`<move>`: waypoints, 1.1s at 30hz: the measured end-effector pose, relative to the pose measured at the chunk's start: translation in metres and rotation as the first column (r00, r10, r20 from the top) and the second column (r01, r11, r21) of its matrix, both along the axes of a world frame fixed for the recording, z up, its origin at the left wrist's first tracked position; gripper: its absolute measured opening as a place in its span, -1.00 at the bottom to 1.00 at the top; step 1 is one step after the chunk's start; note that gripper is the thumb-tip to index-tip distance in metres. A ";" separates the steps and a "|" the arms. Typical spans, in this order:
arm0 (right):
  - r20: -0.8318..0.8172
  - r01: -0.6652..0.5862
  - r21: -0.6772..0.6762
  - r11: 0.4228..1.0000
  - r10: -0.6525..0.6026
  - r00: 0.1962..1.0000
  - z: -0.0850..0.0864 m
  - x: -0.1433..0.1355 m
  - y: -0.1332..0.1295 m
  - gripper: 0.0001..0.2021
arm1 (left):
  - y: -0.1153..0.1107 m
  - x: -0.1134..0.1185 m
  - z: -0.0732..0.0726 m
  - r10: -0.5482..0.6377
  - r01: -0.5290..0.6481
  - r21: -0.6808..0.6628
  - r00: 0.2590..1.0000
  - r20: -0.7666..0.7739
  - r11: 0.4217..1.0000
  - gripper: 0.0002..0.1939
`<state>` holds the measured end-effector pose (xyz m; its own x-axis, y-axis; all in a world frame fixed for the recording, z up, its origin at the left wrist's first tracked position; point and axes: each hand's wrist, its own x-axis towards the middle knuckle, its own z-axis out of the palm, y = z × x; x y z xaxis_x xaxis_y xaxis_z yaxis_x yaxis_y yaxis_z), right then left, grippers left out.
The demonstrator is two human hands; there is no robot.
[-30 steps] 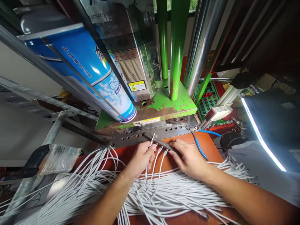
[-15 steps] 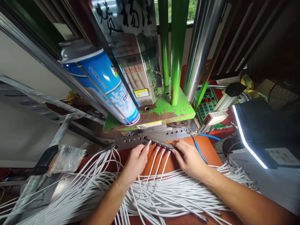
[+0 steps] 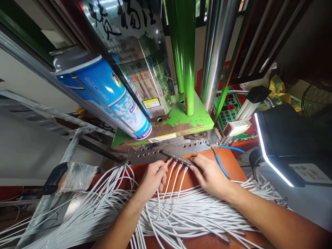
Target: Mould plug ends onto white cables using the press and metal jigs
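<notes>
My left hand [image 3: 156, 174] pinches the end of a white cable, its connector at the left part of a narrow dark metal bar [image 3: 178, 159]. Three more white cables [image 3: 178, 176] run from connectors seated along the same bar. My right hand [image 3: 207, 173] grips the bar's right end between thumb and fingers. Behind the bar lies a steel plate [image 3: 147, 157] with rows of holes, on the machine's bed. Blue-handled cutters [image 3: 219, 160] rest just right of my right hand. Loose white cables [image 3: 197, 211] are heaped beneath both forearms.
A blue and white spray can [image 3: 111, 100] stands on the green press platen [image 3: 186, 122]. Green and chrome columns [image 3: 207, 69] rise behind. A control panel [image 3: 229, 110] and a bright lamp [image 3: 272, 155] are at the right, a taped handle [image 3: 75, 176] at the left.
My left hand has brought its cable's connector from just off the bar up against it. My right hand keeps its hold on the bar. The view has shifted slightly.
</notes>
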<state>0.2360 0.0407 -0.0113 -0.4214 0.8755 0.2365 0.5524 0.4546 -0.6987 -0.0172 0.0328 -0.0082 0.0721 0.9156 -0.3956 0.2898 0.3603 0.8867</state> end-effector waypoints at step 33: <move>0.167 -0.196 0.020 0.980 0.190 0.967 0.005 0.007 0.001 -0.77 | -0.021 0.029 0.018 0.088 0.531 0.347 0.452 -0.888 0.773 -0.71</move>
<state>0.2434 0.0416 -0.0068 -0.6174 0.7657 0.1803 0.5570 0.5873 -0.5872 0.0123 0.0122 0.0102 0.2354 0.9626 0.1339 0.9578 -0.2531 0.1361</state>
